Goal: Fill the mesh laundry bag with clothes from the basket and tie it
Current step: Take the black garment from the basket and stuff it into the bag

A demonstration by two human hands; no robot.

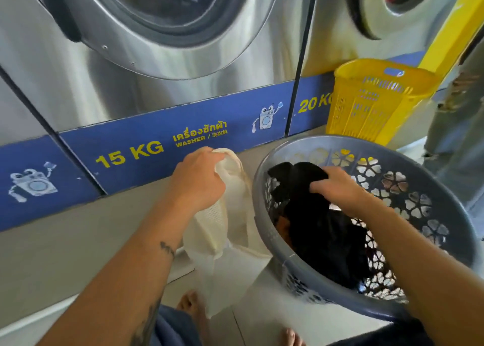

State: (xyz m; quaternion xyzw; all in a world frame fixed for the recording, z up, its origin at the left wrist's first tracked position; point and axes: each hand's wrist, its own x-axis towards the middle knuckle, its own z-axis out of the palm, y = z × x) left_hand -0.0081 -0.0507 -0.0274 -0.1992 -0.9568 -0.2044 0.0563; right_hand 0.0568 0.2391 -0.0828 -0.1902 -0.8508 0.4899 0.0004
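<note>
A cream mesh laundry bag [222,230] hangs limp at centre, its lower end near the floor. My left hand [197,180] grips its top edge and holds it up. To the right a round grey basket [285,151] with flower cut-outs tilts toward me, holding black clothes [322,230] with a bit of orange beneath. My right hand [337,185] is inside the basket, fingers closed on the top of a black garment.
Steel washing machines [157,83] with a blue base strip stand right in front. A yellow basket [372,99] stands at the back right. Another person's jeans leg [455,125] is at the right edge. My bare feet [191,306] rest on the tiled floor.
</note>
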